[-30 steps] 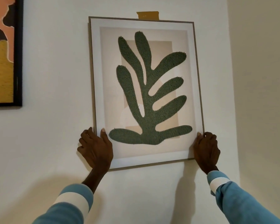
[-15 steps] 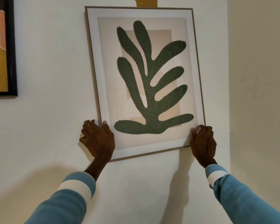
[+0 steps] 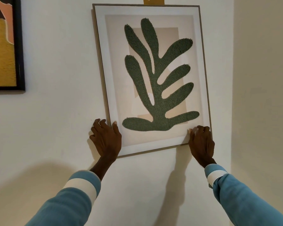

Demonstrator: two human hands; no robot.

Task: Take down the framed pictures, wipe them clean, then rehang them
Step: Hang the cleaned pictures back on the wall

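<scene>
A thin wood-framed picture [image 3: 151,75] with a green leaf shape on beige hangs against the white wall, slightly tilted, its lower right corner lower. My left hand [image 3: 106,138] grips its lower left corner, thumb on the front and fingers curled round the edge. At the lower right corner, my right hand [image 3: 201,143] holds the frame, thumb on the front and fingers over the side edge. A second picture [image 3: 5,46] in a black frame, orange and mustard, hangs at the far left.
A strip of brown tape [image 3: 153,0] sticks on the wall just above the frame's top edge. An inside wall corner [image 3: 232,95] runs down close to the right of the frame. Bare white wall lies between the two pictures and below them.
The frame sits higher and closer in view than a second ago, and both hands have shifted a little along its lower corners. My right hand now lies more over the front.
</scene>
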